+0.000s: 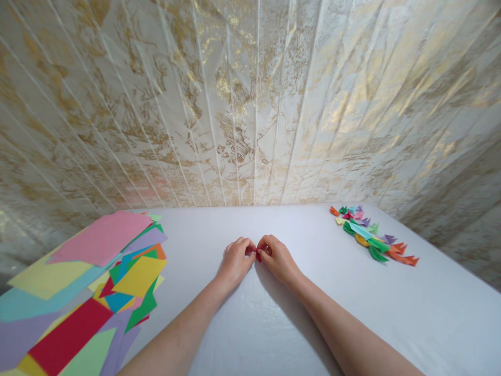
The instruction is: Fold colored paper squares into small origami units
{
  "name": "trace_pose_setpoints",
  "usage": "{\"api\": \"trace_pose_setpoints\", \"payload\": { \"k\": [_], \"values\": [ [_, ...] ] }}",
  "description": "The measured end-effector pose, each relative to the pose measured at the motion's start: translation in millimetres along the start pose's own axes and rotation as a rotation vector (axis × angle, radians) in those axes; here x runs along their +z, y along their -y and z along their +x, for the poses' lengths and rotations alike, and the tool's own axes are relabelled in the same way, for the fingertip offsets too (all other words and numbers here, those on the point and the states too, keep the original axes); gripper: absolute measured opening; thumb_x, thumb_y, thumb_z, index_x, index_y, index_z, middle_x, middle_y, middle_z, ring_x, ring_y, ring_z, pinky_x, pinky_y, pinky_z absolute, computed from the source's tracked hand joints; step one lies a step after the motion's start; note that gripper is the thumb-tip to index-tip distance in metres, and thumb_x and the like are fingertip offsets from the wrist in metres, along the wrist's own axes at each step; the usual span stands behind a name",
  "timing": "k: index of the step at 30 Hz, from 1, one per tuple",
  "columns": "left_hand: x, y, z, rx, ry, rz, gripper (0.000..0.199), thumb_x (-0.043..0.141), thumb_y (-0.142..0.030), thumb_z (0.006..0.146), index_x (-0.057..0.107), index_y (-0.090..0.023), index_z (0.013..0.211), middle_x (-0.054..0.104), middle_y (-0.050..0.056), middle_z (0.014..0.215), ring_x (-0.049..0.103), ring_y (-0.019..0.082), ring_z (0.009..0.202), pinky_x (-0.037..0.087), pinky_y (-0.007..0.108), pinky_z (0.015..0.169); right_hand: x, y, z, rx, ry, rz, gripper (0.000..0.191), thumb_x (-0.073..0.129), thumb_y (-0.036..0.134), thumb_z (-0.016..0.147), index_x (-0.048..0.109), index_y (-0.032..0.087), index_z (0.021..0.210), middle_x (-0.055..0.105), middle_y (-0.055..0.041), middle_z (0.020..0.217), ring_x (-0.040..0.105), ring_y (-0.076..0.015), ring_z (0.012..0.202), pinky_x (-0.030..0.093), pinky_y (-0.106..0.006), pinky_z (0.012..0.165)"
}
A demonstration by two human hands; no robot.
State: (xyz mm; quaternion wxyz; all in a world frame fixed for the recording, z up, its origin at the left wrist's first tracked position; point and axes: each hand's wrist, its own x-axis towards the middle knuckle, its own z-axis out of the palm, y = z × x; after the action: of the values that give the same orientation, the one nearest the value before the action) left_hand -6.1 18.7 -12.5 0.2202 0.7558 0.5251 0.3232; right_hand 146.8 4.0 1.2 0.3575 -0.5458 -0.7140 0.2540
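A small piece of folded red paper [258, 255] is pinched between my two hands, just above the middle of the white table [250, 324]. My left hand [238, 259] grips it from the left with thumb and forefinger. From the right, my right hand [277, 257] holds it the same way, the fingertips of both hands nearly touching. Most of the paper is covered by my fingers, so its full shape is hidden.
Loose coloured paper lies in an overlapping pile at the left, including a pink sheet [105, 237], a red sheet [72, 337] and a yellow piece [141, 277]. Several small folded paper figures [378, 244] sit at the back right. A gold-patterned curtain [242, 104] hangs behind the table.
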Motion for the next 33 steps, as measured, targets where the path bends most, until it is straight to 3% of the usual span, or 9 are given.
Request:
{"api": "trace_pose_setpoints", "payload": {
  "k": [17, 33],
  "values": [
    [-0.6, 2.7, 0.1, -0.028, -0.01, -0.097, 0.014, 0.057, -0.007, 0.075, 0.06, -0.02, 0.071, 0.06, -0.002, 0.076, 0.057, 0.012, 0.073, 0.043, 0.024, 0.071, -7.9, 0.8, 2.2, 0.062, 0.009, -0.055, 0.011, 0.052, 0.01, 0.07, 0.049, 0.02, 0.067, 0.053, 0.0024, 0.066, 0.048, -0.0128, 0.063, 0.032, -0.023, 0.058],
    [-1.8, -0.5, -0.9, 0.07, -0.003, -0.125, 0.012, 0.058, -0.01, 0.076, 0.062, -0.022, 0.075, 0.065, -0.003, 0.076, 0.058, 0.014, 0.074, 0.045, 0.026, 0.077, -7.2, -0.8, 2.4, 0.074, 0.024, -0.011, 0.012, 0.05, 0.01, 0.071, 0.055, 0.02, 0.068, 0.057, 0.0026, 0.066, 0.049, -0.0124, 0.063, 0.032, -0.022, 0.058]
  ]
}}
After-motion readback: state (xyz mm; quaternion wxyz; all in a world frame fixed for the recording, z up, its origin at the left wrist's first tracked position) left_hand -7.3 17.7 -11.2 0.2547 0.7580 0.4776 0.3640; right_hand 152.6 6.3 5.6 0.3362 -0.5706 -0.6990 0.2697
